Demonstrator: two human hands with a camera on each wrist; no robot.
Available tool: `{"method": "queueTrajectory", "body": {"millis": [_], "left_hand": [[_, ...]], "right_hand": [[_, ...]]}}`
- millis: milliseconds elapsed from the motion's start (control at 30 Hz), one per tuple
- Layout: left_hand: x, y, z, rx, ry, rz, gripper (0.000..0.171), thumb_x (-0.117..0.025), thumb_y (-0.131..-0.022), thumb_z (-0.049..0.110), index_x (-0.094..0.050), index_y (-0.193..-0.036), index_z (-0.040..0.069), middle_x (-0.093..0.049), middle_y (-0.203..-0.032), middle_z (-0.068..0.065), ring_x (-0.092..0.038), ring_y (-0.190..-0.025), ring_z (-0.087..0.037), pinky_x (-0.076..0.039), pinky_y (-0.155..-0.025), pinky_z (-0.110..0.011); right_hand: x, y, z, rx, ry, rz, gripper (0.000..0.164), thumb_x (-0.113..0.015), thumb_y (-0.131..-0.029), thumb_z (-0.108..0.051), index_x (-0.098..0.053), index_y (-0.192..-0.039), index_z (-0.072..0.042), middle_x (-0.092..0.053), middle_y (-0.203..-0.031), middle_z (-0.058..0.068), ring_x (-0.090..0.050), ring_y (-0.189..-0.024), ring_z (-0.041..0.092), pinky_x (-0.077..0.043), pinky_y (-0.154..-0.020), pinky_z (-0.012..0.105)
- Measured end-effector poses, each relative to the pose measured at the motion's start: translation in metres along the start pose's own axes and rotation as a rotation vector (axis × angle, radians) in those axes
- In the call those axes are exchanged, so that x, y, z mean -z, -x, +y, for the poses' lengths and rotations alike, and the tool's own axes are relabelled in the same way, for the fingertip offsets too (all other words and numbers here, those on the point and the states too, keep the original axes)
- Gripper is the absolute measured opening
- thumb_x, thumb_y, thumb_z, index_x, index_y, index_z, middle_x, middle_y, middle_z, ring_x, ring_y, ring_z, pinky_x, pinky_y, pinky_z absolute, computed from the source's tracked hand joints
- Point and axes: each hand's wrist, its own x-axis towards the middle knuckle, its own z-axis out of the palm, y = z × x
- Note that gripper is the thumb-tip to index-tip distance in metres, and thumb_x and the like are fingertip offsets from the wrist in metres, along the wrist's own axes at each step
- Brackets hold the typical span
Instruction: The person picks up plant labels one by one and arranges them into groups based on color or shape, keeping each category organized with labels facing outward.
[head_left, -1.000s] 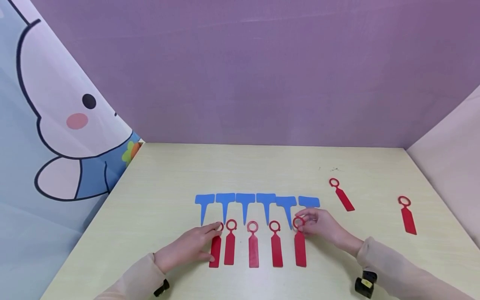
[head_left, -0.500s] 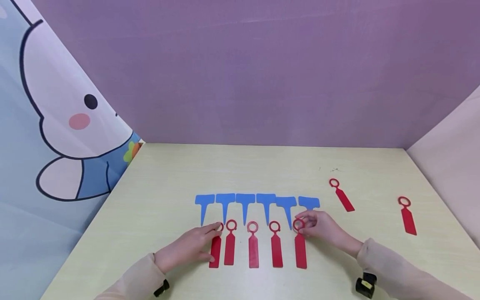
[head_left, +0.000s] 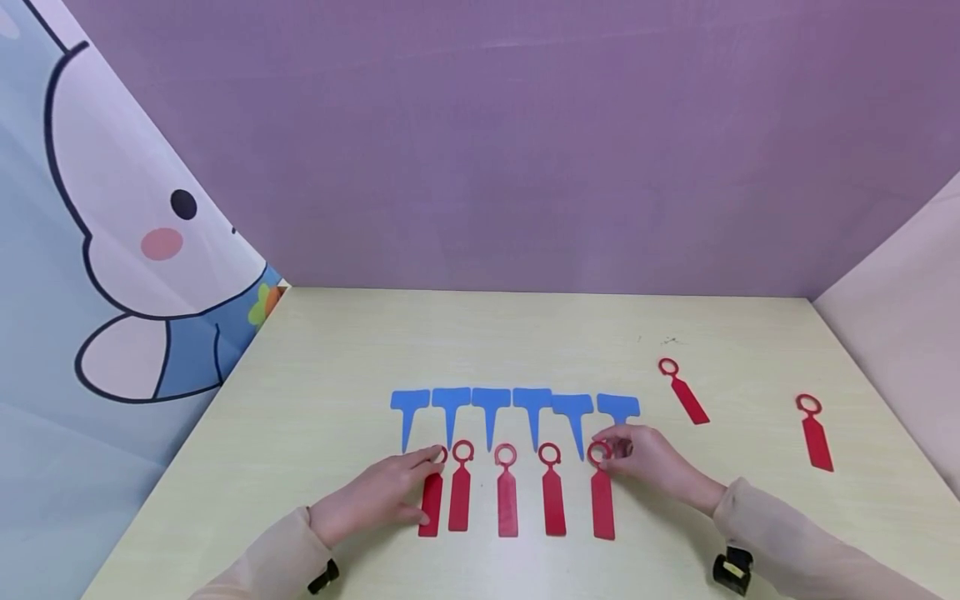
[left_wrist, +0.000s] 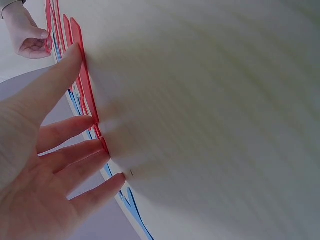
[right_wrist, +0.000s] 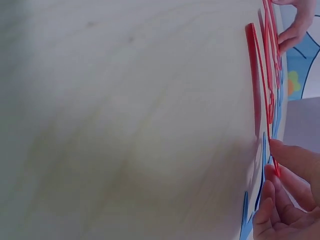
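Observation:
A row of red ring tags lies on the table in the head view. My left hand (head_left: 378, 492) rests on the leftmost red ring tag (head_left: 431, 504), thumb on its lower end and fingertips at its ring. In the left wrist view the fingers (left_wrist: 75, 131) are straight and spread. At the row's right end, my right hand (head_left: 652, 458) pinches the ring of another red ring tag (head_left: 602, 508). In the right wrist view that tag (right_wrist: 264, 85) is tilted, its far end slightly off the table. Blue T-shaped plant labels (head_left: 491, 398) lie side by side just beyond.
Between the hands lie three more red tags (head_left: 507, 504), rings pointing away. Two loose red tags, a slanted tag (head_left: 690, 400) and a farther-right tag (head_left: 817, 442), lie on the right of the table (head_left: 360, 333). A purple wall (head_left: 525, 167) stands behind.
My right hand has shifted slightly toward the near side with its red ring tag, uncovering more of the last blue label. My left hand has stayed in place.

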Motion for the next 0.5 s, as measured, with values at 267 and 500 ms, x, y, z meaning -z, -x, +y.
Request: {"method": "queueTrajectory", "body": {"millis": [267, 500], "left_hand": [[-0.0014, -0.0001, -0.0008, -0.001, 0.006, 0.003, 0.063, -0.076, -0.067, 0.032, -0.054, -0.119, 0.004, -0.045, -0.13, -0.013, -0.045, -0.116, -0.026, -0.048, -0.084, -0.034], [-0.0028, 0.0003, -0.002, -0.009, -0.003, 0.01, 0.063, -0.075, -0.067, 0.033, -0.054, -0.119, 0.004, -0.045, -0.13, -0.013, -0.045, -0.116, -0.026, -0.047, -0.085, -0.034]], "right_hand": [[-0.0013, -0.001, 0.0005, 0.008, 0.056, 0.006, 0.032, -0.074, -0.068, -0.008, -0.066, -0.099, -0.003, -0.056, -0.074, -0.004, -0.048, -0.068, 0.011, -0.045, -0.057, 0.018], [-0.0009, -0.0017, 0.0007, 0.03, 0.079, 0.0, 0.031, -0.074, -0.069, -0.008, -0.067, -0.099, -0.004, -0.057, -0.075, -0.005, -0.049, -0.069, 0.011, -0.045, -0.058, 0.018]]}}
